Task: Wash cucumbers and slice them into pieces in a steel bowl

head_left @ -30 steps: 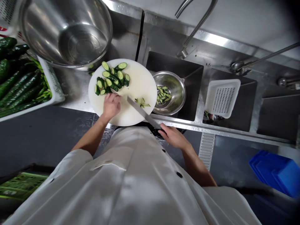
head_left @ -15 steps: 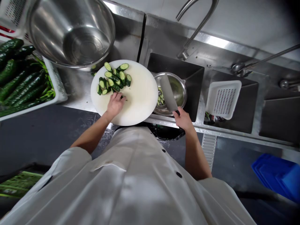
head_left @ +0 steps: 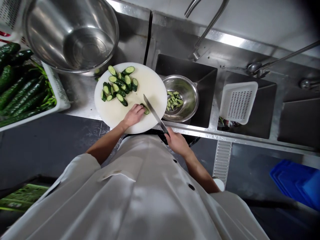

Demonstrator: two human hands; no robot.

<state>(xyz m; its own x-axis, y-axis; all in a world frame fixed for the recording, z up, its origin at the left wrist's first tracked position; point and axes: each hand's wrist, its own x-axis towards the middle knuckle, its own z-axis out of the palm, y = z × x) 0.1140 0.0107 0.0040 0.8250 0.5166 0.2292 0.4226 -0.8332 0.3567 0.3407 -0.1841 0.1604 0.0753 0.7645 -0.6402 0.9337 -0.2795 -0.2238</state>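
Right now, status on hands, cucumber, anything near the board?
Left hand holding green cucumber piece on round white board. Right hand gripping steel-bladed knife, blade alongside. Nearby: cut cucumber chunks, round steel bowl with pale-green slivers.

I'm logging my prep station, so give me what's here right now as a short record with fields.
left hand: fingers on a cut cucumber piece at the cutting board's right part
right hand: holds a cleaver, blade over the board
round white cutting board: cluster of cut cucumber chunks toward the upper left
steel bowl in sink: small cucumber slices
large steel basin: beyond the board, to the left
white crate: whole cucumbers
white perforated basket: over the next sink
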